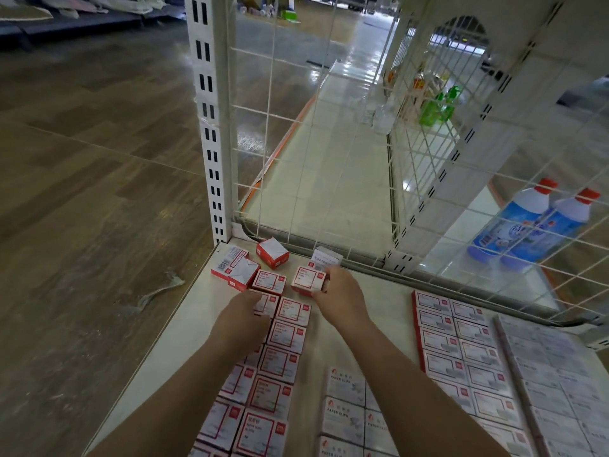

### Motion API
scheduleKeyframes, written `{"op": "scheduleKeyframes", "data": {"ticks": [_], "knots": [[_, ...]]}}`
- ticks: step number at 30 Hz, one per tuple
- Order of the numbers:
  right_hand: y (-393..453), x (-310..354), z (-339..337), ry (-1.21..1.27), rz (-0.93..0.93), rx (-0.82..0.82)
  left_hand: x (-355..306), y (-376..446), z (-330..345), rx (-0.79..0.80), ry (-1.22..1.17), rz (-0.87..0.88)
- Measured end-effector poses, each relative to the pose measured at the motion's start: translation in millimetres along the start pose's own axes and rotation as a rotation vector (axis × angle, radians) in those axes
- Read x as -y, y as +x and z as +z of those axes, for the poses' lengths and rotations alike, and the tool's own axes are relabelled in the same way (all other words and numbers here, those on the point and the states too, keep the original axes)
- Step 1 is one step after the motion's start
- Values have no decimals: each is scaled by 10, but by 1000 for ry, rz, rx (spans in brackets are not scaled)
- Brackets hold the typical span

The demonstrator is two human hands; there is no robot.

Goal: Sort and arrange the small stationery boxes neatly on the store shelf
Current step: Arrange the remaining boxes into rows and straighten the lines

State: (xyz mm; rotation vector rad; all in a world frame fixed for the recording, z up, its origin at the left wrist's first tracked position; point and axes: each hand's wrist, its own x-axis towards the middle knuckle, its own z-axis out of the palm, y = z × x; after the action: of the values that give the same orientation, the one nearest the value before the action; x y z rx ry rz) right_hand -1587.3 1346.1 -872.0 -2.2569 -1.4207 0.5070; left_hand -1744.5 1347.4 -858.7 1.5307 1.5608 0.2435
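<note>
Cream-white metal shelf (184, 311) carries all your stock, with a white wire-grid back panel (329, 159) behind it. Your left hand (245, 316) reaches forward, palm down, fingers lying over the far end of the left row of small red-and-white cardboard boxes (278, 364); whether its grip closes on a box you cannot tell, since the fingertips are hidden. Your right hand (339, 296) stretches further back, and its grip pinches a single red-and-white box (308, 280) at the right side, label up, long axis running left to right, slightly skewed. That left row runs in 2 columns from near you away toward the back, labels up. Behind it, a loose cluster of red-and-white boxes (250, 268) lies tumbled at odd angles near the white slotted upright post (211, 127). White paper-clip boxes (346, 410) sit between your forearms, and flat red-edged white boxes (461, 344) form another 2 columns to your right.
</note>
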Motion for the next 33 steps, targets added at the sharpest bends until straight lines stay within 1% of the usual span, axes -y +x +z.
{"op": "scheduleKeyframes", "data": {"ticks": [4, 7, 14, 19, 24, 28, 33], "knots": [[66, 35, 26, -66, 10, 40, -21, -39, 1, -12, 33, 27], [72, 12, 33, -75, 12, 53, -20, -51, -5, -3, 31, 13], [39, -121, -2, -29, 68, -4, 14, -53, -23, 21, 27, 3], [44, -251, -89, 16, 150, -40, 40, -38, -11, 15, 29, 3], [11, -209, -37, 174, 94, 21, 15, -47, -18, 6, 23, 10], [-11, -125, 80, 177, 50, 95, 12, -42, -25, 2, 2, 17], [-12, -50, 126, 182, 19, 118, -18, -19, -44, 9, -9, 53]]}}
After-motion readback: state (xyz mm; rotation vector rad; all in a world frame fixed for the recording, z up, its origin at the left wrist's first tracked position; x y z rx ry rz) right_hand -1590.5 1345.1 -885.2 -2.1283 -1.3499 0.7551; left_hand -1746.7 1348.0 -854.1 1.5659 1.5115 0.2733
